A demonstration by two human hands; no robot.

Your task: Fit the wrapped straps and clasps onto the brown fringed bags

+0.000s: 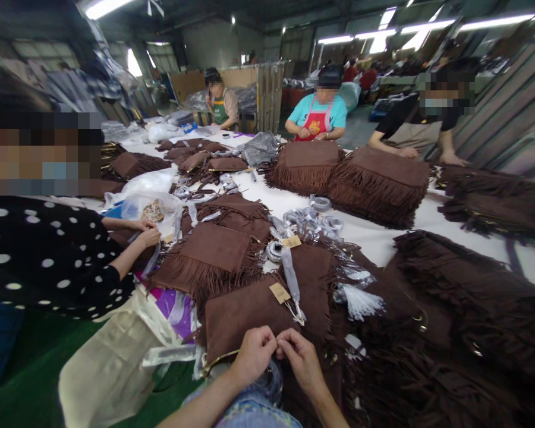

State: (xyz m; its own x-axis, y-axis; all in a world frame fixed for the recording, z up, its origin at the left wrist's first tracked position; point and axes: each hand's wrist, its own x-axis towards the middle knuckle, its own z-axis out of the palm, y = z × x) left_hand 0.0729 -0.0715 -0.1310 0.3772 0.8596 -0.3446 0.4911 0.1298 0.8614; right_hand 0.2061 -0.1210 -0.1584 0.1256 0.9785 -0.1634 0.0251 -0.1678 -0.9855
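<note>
My left hand (255, 352) and my right hand (299, 356) meet fingertip to fingertip at the near edge of a brown suede bag (243, 312). Both are closed in a pinch. Whatever lies between the fingers is too small to make out. A tan paper tag (280, 292) with a white string rests on the bag, beside a strip of clear plastic wrap (291, 276). Along the bag's near left edge runs a gold-coloured zip (220, 358). Below my hands, a plastic-wrapped coil (271, 380) is partly hidden by my wrists.
Fringed brown bags (472, 285) are heaped on the right. White tag strings (361, 302) and wrapped coils (301, 220) lie mid-table. At left, a co-worker in a polka-dot top (49, 255) handles a strip; a beige cloth (111, 362) hangs nearby. Other people work across the white table (267, 199).
</note>
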